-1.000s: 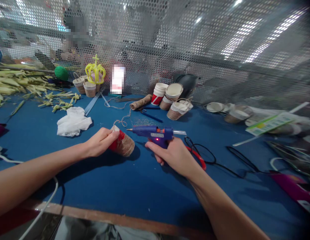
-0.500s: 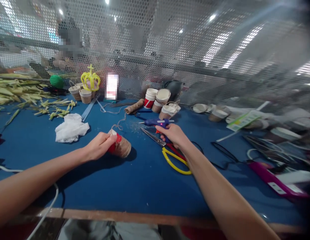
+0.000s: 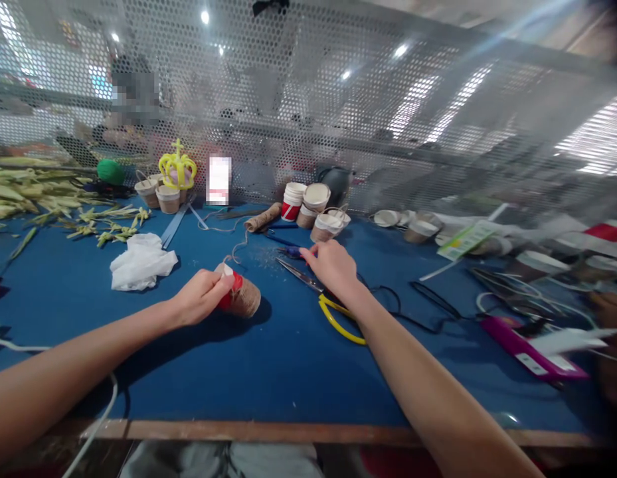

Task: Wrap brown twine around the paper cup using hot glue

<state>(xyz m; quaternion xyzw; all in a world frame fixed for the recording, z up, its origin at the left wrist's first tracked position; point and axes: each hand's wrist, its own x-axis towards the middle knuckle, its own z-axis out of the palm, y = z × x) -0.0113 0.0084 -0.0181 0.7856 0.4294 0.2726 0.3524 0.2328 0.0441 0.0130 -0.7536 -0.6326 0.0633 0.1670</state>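
Observation:
My left hand (image 3: 204, 295) grips a paper cup (image 3: 247, 297) at its rim. The cup lies tilted on its side, its lower part wound with brown twine and a red band showing near my fingers. A loose twine strand (image 3: 234, 253) runs from it toward a twine roll (image 3: 263, 218). My right hand (image 3: 333, 267) is closed over a blue hot glue gun (image 3: 291, 252), low at the table; the hand hides most of the gun. Scissors with yellow handles (image 3: 338, 322) lie just below, partly under my right wrist.
White crumpled cloth or tissue (image 3: 143, 262) lies left of the cup. Several paper cups (image 3: 315, 198) stand at the back, near a yellow crown (image 3: 177, 169) and a lit phone (image 3: 218, 180). A purple power strip (image 3: 530, 348) and cables lie right. Perforated metal screen (image 3: 268, 86) closes the back.
My right hand has turned over the glue gun and lowered it toward the table, covering most of its body. My left hand keeps the cup in place. The view has shifted slightly.

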